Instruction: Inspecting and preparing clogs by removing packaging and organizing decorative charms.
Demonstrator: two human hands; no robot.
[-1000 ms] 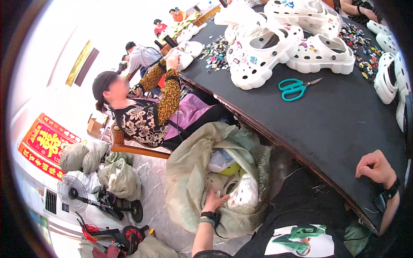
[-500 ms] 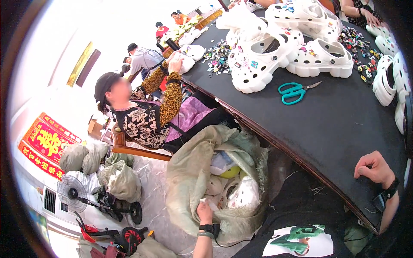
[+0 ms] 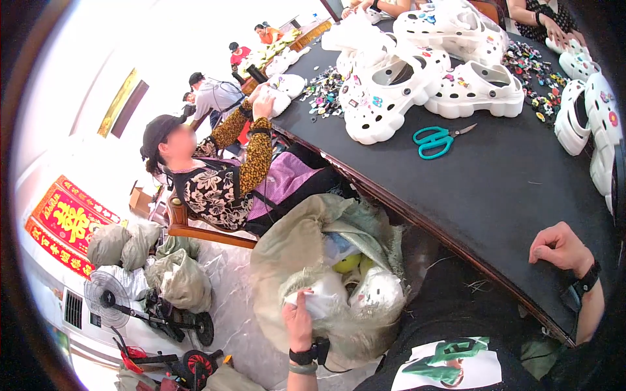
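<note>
My left hand [image 3: 298, 320] is at the mouth of a big woven sack [image 3: 277, 260], its fingers closed on a whitish plastic bag [image 3: 326, 298] that bulges over the sack's contents. What the bag contains is blurred. Beside it in the sack lie another plastic-wrapped white clog [image 3: 377, 292] and something yellow-green [image 3: 347, 262]. My right hand [image 3: 562, 247] rests at the near edge of the dark table [image 3: 482, 195] with fingers curled in and nothing visible in them. Teal-handled scissors [image 3: 437, 141] lie farther up the table, below white clogs with charms [image 3: 385, 101].
Piles of small colourful charms [image 3: 323, 91] lie around the clogs. More white clogs [image 3: 574, 117] line the right side. A seated co-worker [image 3: 208, 176] handles a white clog left of the table. Stuffed sacks [image 3: 182, 280] and a fan [image 3: 107, 296] stand on the floor at left.
My left hand has moved slightly left and raised the whitish plastic bag, which now covers part of the sack's opening. My right hand stays curled at the table edge. The view has shifted slightly.
</note>
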